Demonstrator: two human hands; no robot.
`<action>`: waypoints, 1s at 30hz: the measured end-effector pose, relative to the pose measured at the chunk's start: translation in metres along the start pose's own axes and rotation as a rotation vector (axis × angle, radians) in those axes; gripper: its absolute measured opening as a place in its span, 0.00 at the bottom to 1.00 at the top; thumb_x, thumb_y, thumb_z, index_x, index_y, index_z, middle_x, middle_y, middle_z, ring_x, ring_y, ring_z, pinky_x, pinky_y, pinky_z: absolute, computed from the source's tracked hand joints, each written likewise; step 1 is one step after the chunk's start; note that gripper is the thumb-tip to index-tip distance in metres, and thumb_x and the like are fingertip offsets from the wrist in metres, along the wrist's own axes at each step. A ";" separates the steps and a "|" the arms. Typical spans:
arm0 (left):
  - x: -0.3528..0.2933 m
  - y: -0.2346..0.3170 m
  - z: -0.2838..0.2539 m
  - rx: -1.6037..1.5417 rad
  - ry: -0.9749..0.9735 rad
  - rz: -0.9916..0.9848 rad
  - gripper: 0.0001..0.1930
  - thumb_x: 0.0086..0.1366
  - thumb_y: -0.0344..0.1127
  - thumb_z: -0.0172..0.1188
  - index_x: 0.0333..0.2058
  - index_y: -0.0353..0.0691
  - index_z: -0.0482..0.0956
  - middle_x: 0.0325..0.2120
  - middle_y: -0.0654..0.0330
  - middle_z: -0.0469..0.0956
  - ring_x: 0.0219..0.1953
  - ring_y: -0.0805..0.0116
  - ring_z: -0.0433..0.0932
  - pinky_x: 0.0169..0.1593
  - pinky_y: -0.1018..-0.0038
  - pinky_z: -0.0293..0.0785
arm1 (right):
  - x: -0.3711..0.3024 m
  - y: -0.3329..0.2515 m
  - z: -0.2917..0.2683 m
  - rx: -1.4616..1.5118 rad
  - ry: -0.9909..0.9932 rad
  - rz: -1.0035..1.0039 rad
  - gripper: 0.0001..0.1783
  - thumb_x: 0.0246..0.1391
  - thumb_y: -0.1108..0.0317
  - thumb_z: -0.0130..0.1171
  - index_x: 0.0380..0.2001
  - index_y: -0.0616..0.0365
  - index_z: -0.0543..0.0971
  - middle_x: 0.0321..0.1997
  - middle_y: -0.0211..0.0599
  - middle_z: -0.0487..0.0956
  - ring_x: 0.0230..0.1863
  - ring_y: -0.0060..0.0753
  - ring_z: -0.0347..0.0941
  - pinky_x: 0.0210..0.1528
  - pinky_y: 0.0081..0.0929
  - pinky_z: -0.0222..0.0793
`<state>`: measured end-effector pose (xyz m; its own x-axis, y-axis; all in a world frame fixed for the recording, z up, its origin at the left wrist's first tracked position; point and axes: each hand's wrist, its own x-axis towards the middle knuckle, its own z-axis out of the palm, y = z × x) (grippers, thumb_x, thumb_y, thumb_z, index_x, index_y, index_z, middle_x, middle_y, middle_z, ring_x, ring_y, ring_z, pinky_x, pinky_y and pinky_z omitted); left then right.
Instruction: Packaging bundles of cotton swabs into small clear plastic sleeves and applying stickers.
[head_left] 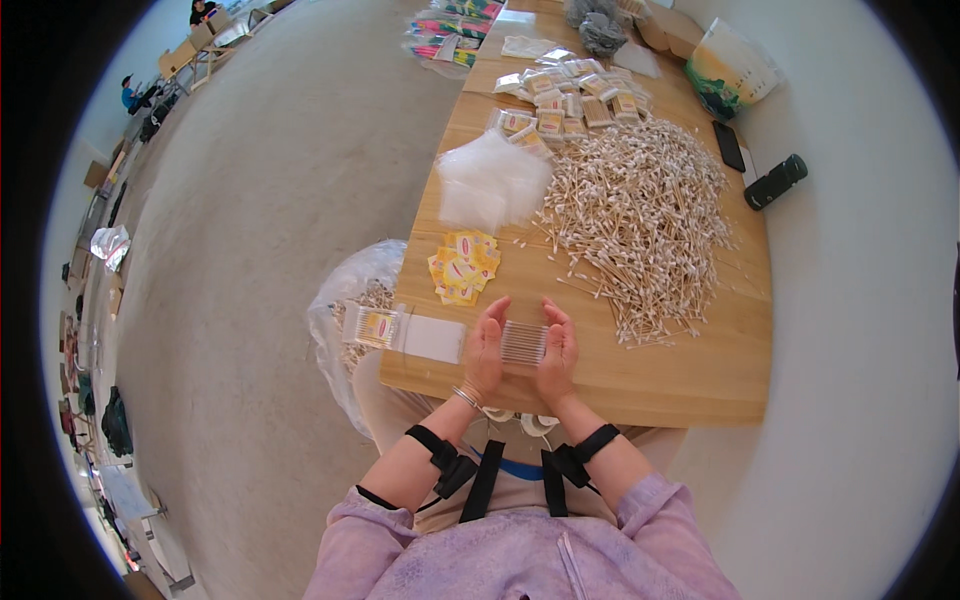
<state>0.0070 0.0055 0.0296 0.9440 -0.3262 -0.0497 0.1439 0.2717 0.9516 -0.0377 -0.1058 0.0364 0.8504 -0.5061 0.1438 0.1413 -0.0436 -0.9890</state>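
Observation:
A flat row of cotton swabs [523, 342] lies side by side between my two hands at the table's near edge. My left hand [485, 352] presses on the left ends of the swabs and my right hand [557, 352] on the right ends. Palms face each other, with the fingers stretched forward and slightly curved. Just left of my left hand is a white rectangular block [434, 338]. Beside it, a clear bag of swabs with a yellow label card [375, 326] reaches the table's left edge. Yellow cards [464, 268] lie in a loose pile farther forward.
A large heap of loose swabs [640, 220] covers the table's right middle. Clear plastic bags [492, 180] lie left of it, packed swab bags [575, 95] beyond. A phone [728, 146] and a black bottle [776, 182] are by the wall. A plastic sack [350, 300] stands left of the table.

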 end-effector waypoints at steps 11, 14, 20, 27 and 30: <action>-0.012 -0.036 -0.006 0.238 0.152 0.057 0.21 0.70 0.44 0.43 0.54 0.35 0.69 0.48 0.55 0.74 0.50 0.66 0.72 0.55 0.72 0.65 | -0.008 0.009 -0.027 -0.357 -0.052 -0.151 0.16 0.61 0.67 0.43 0.48 0.64 0.69 0.54 0.51 0.69 0.58 0.49 0.64 0.60 0.37 0.58; -0.017 -0.017 -0.003 0.249 0.153 0.046 0.20 0.70 0.44 0.44 0.53 0.37 0.69 0.47 0.56 0.75 0.49 0.67 0.72 0.54 0.73 0.66 | -0.012 0.006 -0.030 -0.374 -0.040 -0.203 0.15 0.59 0.67 0.44 0.46 0.65 0.69 0.53 0.52 0.70 0.56 0.50 0.65 0.59 0.38 0.59; -0.017 0.001 -0.001 0.234 0.155 -0.002 0.19 0.70 0.42 0.45 0.53 0.37 0.70 0.46 0.57 0.75 0.48 0.70 0.72 0.52 0.76 0.66 | -0.011 0.002 -0.025 -0.343 -0.044 -0.168 0.15 0.58 0.68 0.45 0.45 0.65 0.69 0.52 0.53 0.70 0.56 0.51 0.65 0.59 0.39 0.59; -0.010 -0.009 -0.006 0.264 0.178 0.056 0.19 0.69 0.43 0.46 0.52 0.36 0.71 0.45 0.58 0.76 0.47 0.70 0.73 0.52 0.77 0.66 | -0.004 0.002 -0.023 -0.364 -0.046 -0.215 0.14 0.57 0.69 0.46 0.44 0.65 0.70 0.52 0.53 0.70 0.55 0.52 0.65 0.59 0.39 0.59; -0.008 -0.009 -0.004 0.217 0.152 0.014 0.19 0.69 0.42 0.47 0.52 0.36 0.71 0.45 0.59 0.76 0.47 0.71 0.72 0.52 0.77 0.66 | -0.002 0.013 -0.023 -0.335 -0.017 -0.194 0.14 0.57 0.69 0.46 0.44 0.65 0.70 0.51 0.53 0.71 0.55 0.52 0.65 0.58 0.39 0.59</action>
<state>-0.0012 0.0090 0.0201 0.9816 -0.1793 -0.0657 0.0791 0.0689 0.9945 -0.0496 -0.1253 0.0223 0.8331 -0.4462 0.3267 0.1290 -0.4176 -0.8994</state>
